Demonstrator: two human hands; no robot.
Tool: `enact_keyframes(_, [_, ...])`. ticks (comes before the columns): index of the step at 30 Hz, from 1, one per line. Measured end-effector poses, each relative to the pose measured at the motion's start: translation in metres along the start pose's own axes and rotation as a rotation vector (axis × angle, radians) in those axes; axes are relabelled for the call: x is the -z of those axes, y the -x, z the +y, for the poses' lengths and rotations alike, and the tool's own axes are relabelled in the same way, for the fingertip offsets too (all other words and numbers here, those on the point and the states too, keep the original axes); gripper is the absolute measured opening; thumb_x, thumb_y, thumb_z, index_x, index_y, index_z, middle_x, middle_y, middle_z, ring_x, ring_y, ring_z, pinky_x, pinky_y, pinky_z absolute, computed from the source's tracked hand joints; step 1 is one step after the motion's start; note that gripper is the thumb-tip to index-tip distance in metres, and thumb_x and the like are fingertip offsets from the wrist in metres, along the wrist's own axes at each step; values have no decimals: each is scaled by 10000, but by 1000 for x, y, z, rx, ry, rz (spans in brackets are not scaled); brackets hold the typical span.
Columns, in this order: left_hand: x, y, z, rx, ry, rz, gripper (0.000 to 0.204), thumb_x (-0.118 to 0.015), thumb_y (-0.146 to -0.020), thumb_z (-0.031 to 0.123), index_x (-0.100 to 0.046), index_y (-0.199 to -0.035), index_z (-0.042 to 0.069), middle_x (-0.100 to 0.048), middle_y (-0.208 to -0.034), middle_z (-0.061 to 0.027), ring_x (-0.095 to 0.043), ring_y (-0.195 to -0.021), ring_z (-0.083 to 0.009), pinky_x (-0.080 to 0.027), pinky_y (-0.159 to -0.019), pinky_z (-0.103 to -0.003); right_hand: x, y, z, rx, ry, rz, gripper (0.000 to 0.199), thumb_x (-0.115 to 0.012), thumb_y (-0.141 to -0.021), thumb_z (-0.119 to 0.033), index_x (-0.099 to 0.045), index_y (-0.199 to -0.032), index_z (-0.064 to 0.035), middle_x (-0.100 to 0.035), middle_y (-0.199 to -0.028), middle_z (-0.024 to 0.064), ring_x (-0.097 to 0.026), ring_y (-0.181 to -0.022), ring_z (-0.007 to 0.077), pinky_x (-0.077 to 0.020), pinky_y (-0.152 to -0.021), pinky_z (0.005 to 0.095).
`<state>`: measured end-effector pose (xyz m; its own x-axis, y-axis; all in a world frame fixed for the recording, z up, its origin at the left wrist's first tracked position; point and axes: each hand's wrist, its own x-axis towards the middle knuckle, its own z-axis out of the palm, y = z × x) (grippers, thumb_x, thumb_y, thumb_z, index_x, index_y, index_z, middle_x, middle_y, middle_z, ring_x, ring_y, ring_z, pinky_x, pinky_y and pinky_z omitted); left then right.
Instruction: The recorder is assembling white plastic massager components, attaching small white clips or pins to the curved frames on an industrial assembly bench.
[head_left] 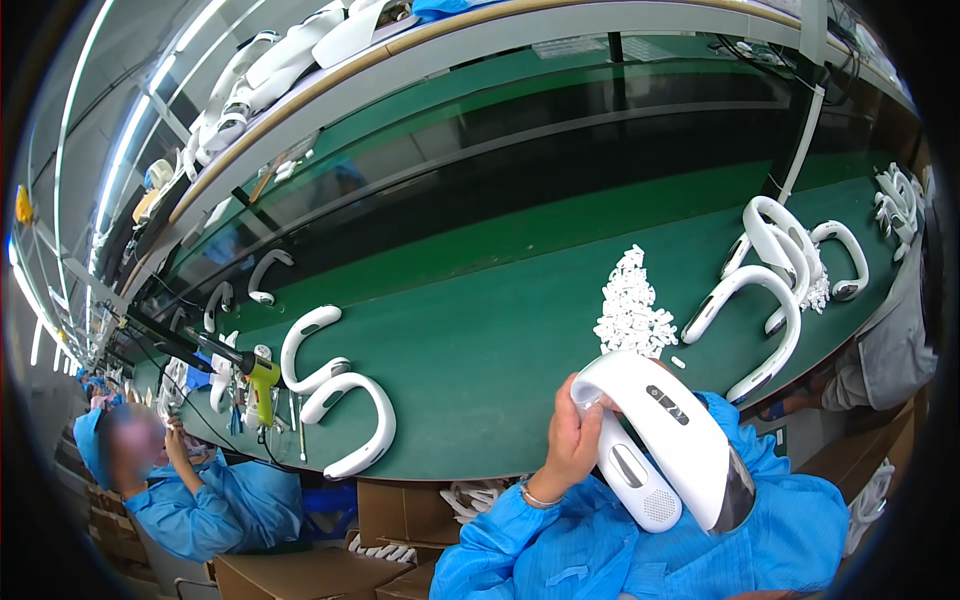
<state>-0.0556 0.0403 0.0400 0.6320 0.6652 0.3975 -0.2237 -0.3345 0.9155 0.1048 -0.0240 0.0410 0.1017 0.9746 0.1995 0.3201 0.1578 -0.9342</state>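
Note:
My left hand [574, 442] is closed round the bend of a white U-shaped neck device [650, 420], held close to my body at the bench's near edge. On one arm of the device is a dark button strip and a dark glossy end; the other arm carries a slim inset panel and a dotted grille. The device hides nearly all of my right hand; only a bit of skin shows past its far edge, so its fingers cannot be made out. Just beyond lies a heap of small white plastic pieces [634, 305] on the green bench top [470, 330].
More U-shaped devices lie at the right [780, 270] and left [365, 425]. A yellow-green electric screwdriver [262, 385] stands among tools at the left. Beside it a co-worker in blue [225, 500] sits. Cardboard boxes [300, 575] are below the bench, and a shelf [450, 45] crosses above.

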Motion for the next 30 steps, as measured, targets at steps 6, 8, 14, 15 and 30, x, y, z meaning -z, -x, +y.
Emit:
enact_keyframes(6, [-3, 1, -1, 31, 107, 38, 387, -449, -925, 62, -369, -1281, -64, -611, -1001, -116, -588, -906, -164, -469, -798, -296, 1, 1, -17, 40, -74, 53, 221, -645, -776, -122, -599, -949, 7, -632, -816, 116, -617, -710, 180, -489, -621, 299])
enact_keyframes(8, [-10, 1, -12, 111, 196, 69, 360, -458, -921, 56, -401, -1259, -56, -611, -1013, -111, -585, -911, -157, -469, -797, -288, -3, 7, -7, 0, -216, 112, 234, -652, -785, -116, -609, -975, 13, -647, -840, 82, -613, -748, 133, -497, -634, 288])
enact_keyframes(14, [-15, 16, -115, 234, 280, 124, 256, -529, -889, 41, -512, -1138, -15, -604, -1051, -81, -580, -922, -140, -461, -815, -270, 11, 35, -46, -311, -721, 46, 491, -547, -903, -89, -365, -1351, -4, -550, -1205, 79, -521, -1064, 129, -449, -887, 265])
enact_keyframes(15, [-18, 7, -116, 234, 289, 109, 260, -541, -883, 45, -514, -1134, -17, -604, -1049, -80, -581, -922, -142, -461, -819, -277, 13, 41, -56, -296, -807, 46, 528, -564, -894, -99, -340, -1363, -7, -525, -1236, 84, -500, -1099, 134, -434, -915, 276])
enact_keyframes(30, [107, -19, 4, 45, -1461, 347, 351, -597, -789, 48, -539, -1133, 2, -555, -1125, -191, -529, -1044, -360, -445, -859, -438, 435, 339, 196, -375, 216, 1585, 272, -613, -749, -106, -569, -997, -4, -584, -788, 73, -548, -635, 184, -457, -570, 344])
